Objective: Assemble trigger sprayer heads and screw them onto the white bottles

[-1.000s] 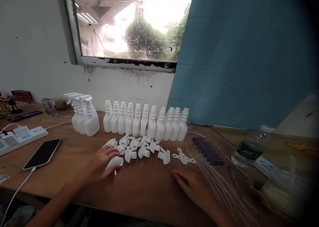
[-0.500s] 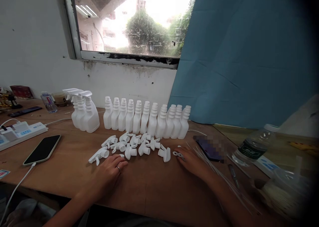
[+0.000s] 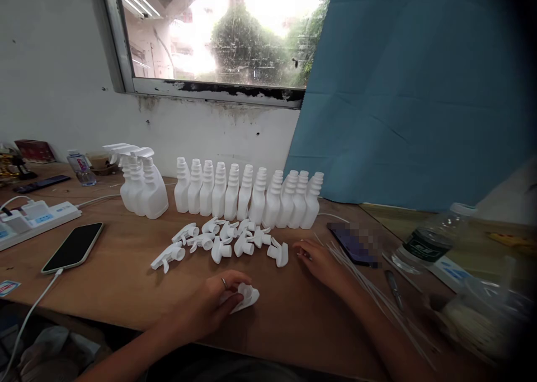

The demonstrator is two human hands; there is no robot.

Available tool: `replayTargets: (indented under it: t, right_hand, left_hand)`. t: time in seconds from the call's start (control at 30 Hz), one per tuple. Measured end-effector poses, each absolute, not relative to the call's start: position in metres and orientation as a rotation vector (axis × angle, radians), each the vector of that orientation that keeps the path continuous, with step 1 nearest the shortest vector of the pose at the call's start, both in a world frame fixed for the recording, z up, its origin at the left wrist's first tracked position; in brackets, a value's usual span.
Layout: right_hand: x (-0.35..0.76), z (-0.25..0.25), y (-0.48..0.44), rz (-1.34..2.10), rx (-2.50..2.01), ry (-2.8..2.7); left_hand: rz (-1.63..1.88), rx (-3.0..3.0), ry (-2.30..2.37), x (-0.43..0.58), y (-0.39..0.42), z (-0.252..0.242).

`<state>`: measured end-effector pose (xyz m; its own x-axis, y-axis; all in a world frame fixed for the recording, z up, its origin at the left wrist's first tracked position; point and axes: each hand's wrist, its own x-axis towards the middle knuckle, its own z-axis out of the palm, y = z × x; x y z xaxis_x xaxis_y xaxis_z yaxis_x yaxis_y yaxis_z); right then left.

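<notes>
The wooden table (image 3: 126,284) carries everything, and the row of open white bottles (image 3: 247,194) that stands along its far edge serves here as the landmark. Behind this row and to the right hangs a large blue cloth (image 3: 419,91). Just to the left of the row stands a small group of bottles with trigger heads (image 3: 142,186) already on them. Further to the left of the row lie a power strip (image 3: 37,217) and a dark phone (image 3: 73,246) on its cable. Well to the right of the row a clear water bottle (image 3: 432,239) lies on its side. Directly in front of the row is a loose pile of spray heads (image 3: 222,242). In front of the right end of the row, a bundle of thin white tubes (image 3: 377,292) is spread in a fan. The left hand (image 3: 205,309) rests on the table well in front of the middle of the row, nearer to the person than the pile. Its fingers are curled around one white spray head (image 3: 247,297), which touches the wood. The right hand (image 3: 323,262) lies palm down in front of the right end of the row, between the pile and the tubes. Its fingers are bent a little, but I cannot tell if they pinch something. In my judgement the light spray head sits best when the left hand keeps it by the body, with the collar free. The thin tubes look easy to bend, so a soft pinch near one end seems wise.
</notes>
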<state>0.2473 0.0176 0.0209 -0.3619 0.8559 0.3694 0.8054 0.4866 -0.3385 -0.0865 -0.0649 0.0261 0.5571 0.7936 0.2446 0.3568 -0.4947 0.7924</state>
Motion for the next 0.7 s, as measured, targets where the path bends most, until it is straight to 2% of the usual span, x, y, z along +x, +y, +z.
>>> replayTargets:
  t: [0.23,0.4,0.7]
  right_hand:
    - [0.204,0.042,-0.033,0.196,-1.207,-2.082]
    - [0.154,0.026,-0.073,0.310,-0.934,-2.074]
    - [0.130,0.014,-0.081,0.241,-0.714,-2.169]
  left_hand:
    - [0.801,2.080,0.857,-0.080,-0.071,0.020]
    - [0.735,1.996,0.945,-0.077,-0.072,0.018]
    - [0.676,1.948,1.005,-0.081,-0.069,0.011]
